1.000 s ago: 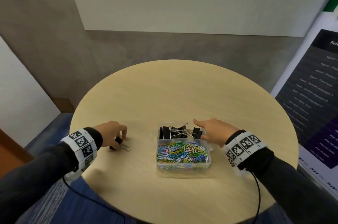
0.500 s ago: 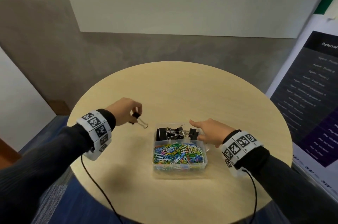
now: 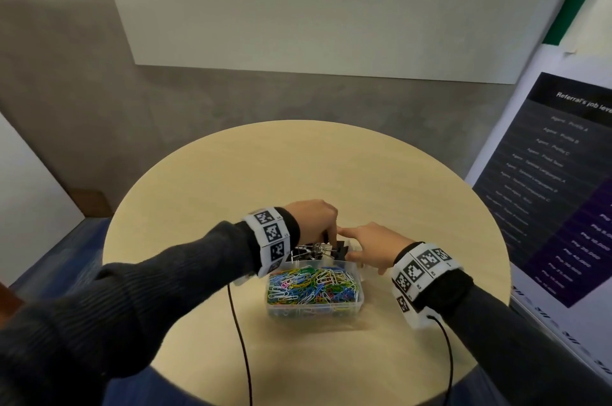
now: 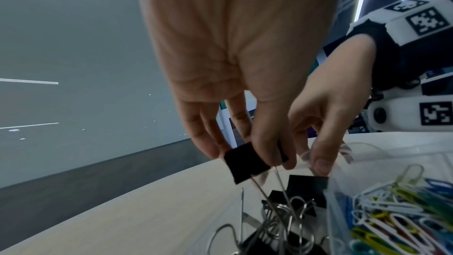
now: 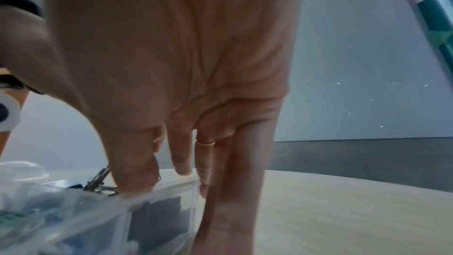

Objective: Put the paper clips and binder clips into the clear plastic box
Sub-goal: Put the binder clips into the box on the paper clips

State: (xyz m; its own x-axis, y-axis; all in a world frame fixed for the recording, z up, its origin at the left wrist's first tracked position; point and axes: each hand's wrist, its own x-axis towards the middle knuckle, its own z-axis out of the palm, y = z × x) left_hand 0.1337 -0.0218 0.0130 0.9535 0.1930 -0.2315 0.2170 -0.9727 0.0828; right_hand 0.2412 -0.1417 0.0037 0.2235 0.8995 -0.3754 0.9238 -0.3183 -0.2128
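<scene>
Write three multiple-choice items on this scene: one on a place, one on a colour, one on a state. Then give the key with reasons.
1. Where do the paper clips lie?
A. near compartment of the clear plastic box
B. loose on the table
C. in the right hand

2. What colour is the binder clip that the left hand holds?
A. red
B. black
C. white

3. How is the left hand?
A. flat on the table
B. open in the air
C. pinching the binder clip over the box

Key: 1 A, the head view shows them heaped there. 2 B, the left wrist view shows a black body. 3 C, thumb and fingers close on it.
</scene>
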